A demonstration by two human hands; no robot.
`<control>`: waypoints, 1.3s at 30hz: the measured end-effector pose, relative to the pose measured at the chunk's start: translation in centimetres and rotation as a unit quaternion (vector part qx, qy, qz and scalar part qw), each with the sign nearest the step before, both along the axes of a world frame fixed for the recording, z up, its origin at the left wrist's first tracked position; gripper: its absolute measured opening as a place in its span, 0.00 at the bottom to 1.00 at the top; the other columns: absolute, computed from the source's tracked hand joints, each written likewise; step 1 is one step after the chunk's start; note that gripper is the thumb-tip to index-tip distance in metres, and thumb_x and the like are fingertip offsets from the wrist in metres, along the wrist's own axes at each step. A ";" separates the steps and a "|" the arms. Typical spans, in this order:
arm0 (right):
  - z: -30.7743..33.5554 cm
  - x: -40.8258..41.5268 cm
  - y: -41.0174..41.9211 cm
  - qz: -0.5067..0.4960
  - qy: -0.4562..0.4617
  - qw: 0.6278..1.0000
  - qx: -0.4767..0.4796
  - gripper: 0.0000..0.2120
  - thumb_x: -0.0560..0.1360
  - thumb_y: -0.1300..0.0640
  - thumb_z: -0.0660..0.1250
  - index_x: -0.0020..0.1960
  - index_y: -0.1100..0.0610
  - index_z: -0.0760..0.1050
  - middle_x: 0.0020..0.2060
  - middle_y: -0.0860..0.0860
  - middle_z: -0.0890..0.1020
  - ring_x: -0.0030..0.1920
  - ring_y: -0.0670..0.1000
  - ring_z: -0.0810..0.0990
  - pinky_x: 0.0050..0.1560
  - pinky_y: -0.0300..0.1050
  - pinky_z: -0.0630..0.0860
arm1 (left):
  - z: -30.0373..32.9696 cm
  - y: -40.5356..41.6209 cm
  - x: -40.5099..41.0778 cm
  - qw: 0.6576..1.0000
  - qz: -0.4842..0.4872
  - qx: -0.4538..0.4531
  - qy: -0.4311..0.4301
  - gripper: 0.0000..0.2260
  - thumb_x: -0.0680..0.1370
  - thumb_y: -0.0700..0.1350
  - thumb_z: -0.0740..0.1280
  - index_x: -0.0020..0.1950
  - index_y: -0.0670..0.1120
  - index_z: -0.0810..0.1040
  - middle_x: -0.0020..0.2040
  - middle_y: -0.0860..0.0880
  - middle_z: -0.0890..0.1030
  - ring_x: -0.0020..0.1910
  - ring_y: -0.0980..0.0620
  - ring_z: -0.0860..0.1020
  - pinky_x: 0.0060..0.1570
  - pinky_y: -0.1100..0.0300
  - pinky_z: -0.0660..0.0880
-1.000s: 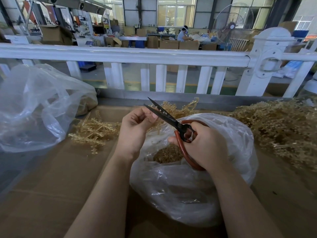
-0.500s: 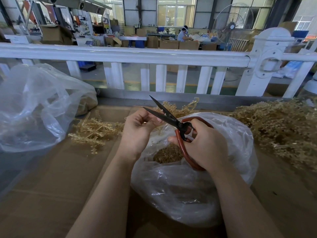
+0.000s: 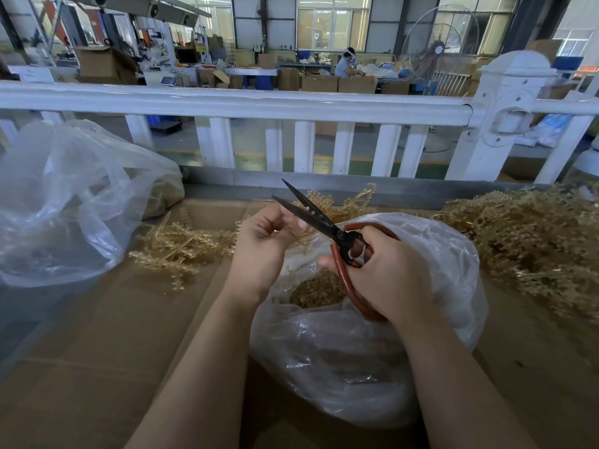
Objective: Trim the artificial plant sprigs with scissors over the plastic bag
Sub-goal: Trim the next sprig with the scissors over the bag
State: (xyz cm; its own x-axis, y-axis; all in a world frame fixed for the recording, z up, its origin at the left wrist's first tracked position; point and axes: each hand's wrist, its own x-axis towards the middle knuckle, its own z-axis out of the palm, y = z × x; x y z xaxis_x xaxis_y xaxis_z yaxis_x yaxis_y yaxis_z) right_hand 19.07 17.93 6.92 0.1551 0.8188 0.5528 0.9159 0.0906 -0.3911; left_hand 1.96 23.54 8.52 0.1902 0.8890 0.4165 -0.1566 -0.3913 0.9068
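Cardboard sheeting (image 3: 97,351) covers the work surface, bounded at the far edge by a white railing (image 3: 227,103). At near centre sits the plastic bag (image 3: 356,367), its mouth open upward and holding tan trimmings (image 3: 316,291). The right hand (image 3: 385,277) grips the red handles of the scissors (image 3: 324,225) above the bag mouth; the black blades are parted, tips pointing far-left. The left hand (image 3: 264,246) has its fingers curled, pinching a thin sprig (image 3: 303,236) just beside the lower blade, over the bag's far-left rim. Loose sprigs (image 3: 181,244) lie left of the hands; a large pile (image 3: 534,247) fills the right edge. A second clear bag (image 3: 64,202) occupies the far-left corner. Bare cardboard lies near-left.
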 end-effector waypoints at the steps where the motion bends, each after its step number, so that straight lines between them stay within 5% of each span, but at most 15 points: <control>1: 0.0 0.0 0.0 0.000 -0.004 1.000 0.000 0.36 0.62 0.18 0.51 0.45 0.46 0.76 0.36 0.40 0.80 0.36 0.41 0.77 0.34 0.28 0.65 | 0.0 0.0 0.0 1.000 -0.002 0.003 0.000 0.07 0.78 0.31 0.66 0.47 0.40 0.81 0.47 0.31 0.80 0.47 0.44 0.78 0.54 0.53 0.77; 8: 0.3 -0.1 -0.1 0.012 0.011 1.000 0.009 0.31 0.63 0.19 0.52 0.45 0.43 0.73 0.33 0.33 0.72 0.35 0.34 0.71 0.34 0.28 0.63 | 0.0 0.1 0.0 0.999 0.003 0.026 0.024 0.07 0.78 0.31 0.65 0.49 0.41 0.81 0.47 0.31 0.79 0.48 0.36 0.78 0.55 0.48 0.77; 16: 0.0 0.0 0.2 0.016 0.018 1.000 0.015 0.32 0.65 0.19 0.54 0.48 0.44 0.77 0.34 0.36 0.76 0.35 0.35 0.72 0.35 0.28 0.66 | -0.1 0.2 0.0 0.999 -0.002 0.029 0.022 0.04 0.78 0.31 0.66 0.50 0.35 0.80 0.47 0.32 0.80 0.51 0.32 0.77 0.57 0.42 0.77; 21: -0.1 0.2 0.2 0.013 0.021 1.000 0.018 0.32 0.65 0.19 0.54 0.47 0.44 0.77 0.35 0.38 0.79 0.34 0.38 0.74 0.36 0.28 0.68 | -0.1 0.3 0.0 0.999 -0.023 0.019 -0.010 0.04 0.77 0.30 0.67 0.51 0.31 0.78 0.45 0.32 0.80 0.45 0.46 0.80 0.52 0.55 0.77; 24: 0.0 0.1 0.2 0.016 0.025 0.999 0.019 0.33 0.64 0.19 0.53 0.47 0.45 0.77 0.34 0.37 0.79 0.35 0.38 0.75 0.35 0.28 0.67 | -0.2 0.3 -0.2 0.999 -0.033 0.027 -0.025 0.06 0.79 0.35 0.64 0.50 0.32 0.78 0.41 0.41 0.82 0.43 0.50 0.81 0.49 0.62 0.76; 28: 0.0 0.2 0.2 0.020 0.020 0.999 0.024 0.34 0.65 0.19 0.54 0.46 0.47 0.78 0.34 0.39 0.79 0.36 0.40 0.77 0.36 0.32 0.72 | -0.3 0.5 -0.2 0.998 -0.036 0.021 -0.036 0.06 0.81 0.35 0.64 0.50 0.34 0.79 0.38 0.46 0.84 0.42 0.53 0.82 0.48 0.64 0.76; 39: -0.2 0.2 0.1 0.010 0.007 1.000 0.013 0.34 0.65 0.18 0.53 0.44 0.47 0.78 0.31 0.38 0.78 0.33 0.38 0.75 0.34 0.26 0.66 | -0.3 0.4 -0.2 0.998 -0.019 0.009 -0.054 0.03 0.79 0.36 0.67 0.46 0.37 0.79 0.38 0.47 0.84 0.40 0.53 0.82 0.46 0.65 0.76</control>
